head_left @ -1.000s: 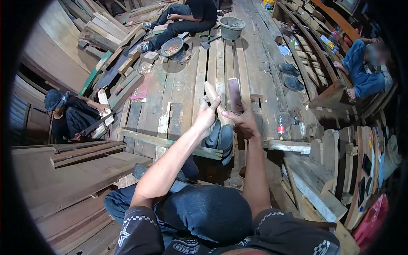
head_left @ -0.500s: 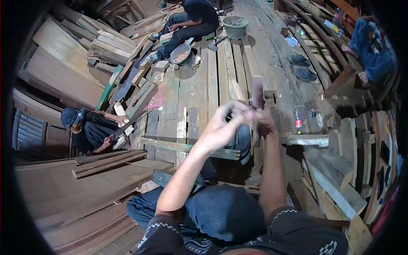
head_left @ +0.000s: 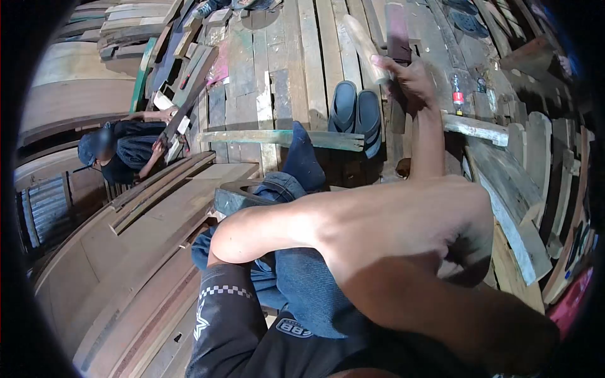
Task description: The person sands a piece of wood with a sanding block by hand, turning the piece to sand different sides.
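My right hand [head_left: 413,85] is raised at the upper right, its thumb pointing left. It is closed around the near end of a pale wooden piece [head_left: 362,44], whose full shape I cannot make out. Just behind it is a dark, purplish flat slab [head_left: 398,34]; whether the hand touches it is unclear. My left arm reaches across my lap to the right. My left hand [head_left: 403,220] looms close to the camera, against or over my right arm, its fingers hidden or in shadow. Below my right hand lies a pair of grey-blue slippers [head_left: 356,116].
A timber strip [head_left: 283,137] crosses in front of my socked foot [head_left: 304,157]. At left a person in a cap [head_left: 120,151] crouches with a handsaw [head_left: 176,129]. A bottle with a red label [head_left: 457,94] stands at right near a pale beam [head_left: 476,128]. Stacked boards [head_left: 126,277] lie at left.
My left hand has left my right hand and swung back across my body to the right. The view has tilted down, showing my foot and the slippers more fully.
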The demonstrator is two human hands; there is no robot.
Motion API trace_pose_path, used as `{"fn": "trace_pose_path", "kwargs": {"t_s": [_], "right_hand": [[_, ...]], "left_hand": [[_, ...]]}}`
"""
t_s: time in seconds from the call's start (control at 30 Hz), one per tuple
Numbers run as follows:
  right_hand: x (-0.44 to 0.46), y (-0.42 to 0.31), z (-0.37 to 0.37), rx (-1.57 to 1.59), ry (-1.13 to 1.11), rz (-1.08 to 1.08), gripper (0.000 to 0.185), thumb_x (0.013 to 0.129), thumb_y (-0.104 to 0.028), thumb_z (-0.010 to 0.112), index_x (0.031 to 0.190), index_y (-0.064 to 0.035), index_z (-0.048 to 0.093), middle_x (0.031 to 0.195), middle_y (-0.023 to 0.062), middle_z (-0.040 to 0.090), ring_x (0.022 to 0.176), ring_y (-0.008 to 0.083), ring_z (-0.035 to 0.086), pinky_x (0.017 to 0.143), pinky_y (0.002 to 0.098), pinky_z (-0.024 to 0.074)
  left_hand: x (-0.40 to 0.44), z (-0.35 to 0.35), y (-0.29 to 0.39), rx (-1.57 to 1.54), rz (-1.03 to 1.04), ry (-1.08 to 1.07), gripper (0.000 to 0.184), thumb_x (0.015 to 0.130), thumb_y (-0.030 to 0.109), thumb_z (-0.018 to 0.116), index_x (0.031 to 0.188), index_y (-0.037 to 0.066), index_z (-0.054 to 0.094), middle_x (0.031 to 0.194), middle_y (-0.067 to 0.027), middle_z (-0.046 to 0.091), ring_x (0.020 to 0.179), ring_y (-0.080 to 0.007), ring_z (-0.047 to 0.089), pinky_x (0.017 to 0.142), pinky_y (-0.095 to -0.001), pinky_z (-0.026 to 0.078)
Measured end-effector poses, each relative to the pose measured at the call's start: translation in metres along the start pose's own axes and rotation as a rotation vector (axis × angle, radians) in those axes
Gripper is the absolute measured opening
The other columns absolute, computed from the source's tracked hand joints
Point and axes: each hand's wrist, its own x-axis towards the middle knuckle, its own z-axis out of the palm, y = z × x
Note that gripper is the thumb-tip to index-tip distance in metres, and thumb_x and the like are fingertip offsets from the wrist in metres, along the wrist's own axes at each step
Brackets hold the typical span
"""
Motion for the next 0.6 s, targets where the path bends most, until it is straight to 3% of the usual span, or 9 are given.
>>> {"fn": "trace_pose_path", "kwargs": {"t_s": [0.1,0.23,0.6], "right_hand": [[-0.002,-0.002,0.007,0.068,0.046,-0.020,0.047,0.069,-0.023,0.088,0.099,-0.0010,0.058,0.067,0.0043,0.059,0.044,0.0102,0.052,0.037,0.0235,0.0414],[-0.002,-0.002,0.008,0.055,-0.045,-0.071,0.044,0.076,-0.017,0.083,0.106,-0.0045,0.055,0.082,0.0033,0.057,0.055,0.0112,0.055,0.040,0.0268,0.0418],[0.000,0.005,0.003,-0.046,0.004,-0.058,0.049,0.074,-0.022,0.085,0.111,-0.0021,0.059,0.079,0.0039,0.060,0.052,0.0100,0.054,0.042,0.0244,0.0385]], "left_hand": [[-0.004,0.002,-0.003,0.007,-0.012,-0.008,0.047,0.089,0.037,0.067,0.067,-0.004,0.061,0.053,-0.0034,0.049,0.053,-0.0098,0.044,0.051,-0.0298,0.036],[-0.007,0.004,-0.008,-0.006,-0.009,-0.020,0.045,0.089,0.037,0.068,0.068,-0.003,0.062,0.054,-0.0035,0.050,0.054,-0.0098,0.045,0.051,-0.0296,0.036],[-0.012,0.001,-0.026,-0.061,-0.021,-0.072,0.041,0.088,0.035,0.068,0.072,-0.002,0.064,0.057,-0.0037,0.052,0.055,-0.0097,0.047,0.051,-0.0290,0.037]]}}
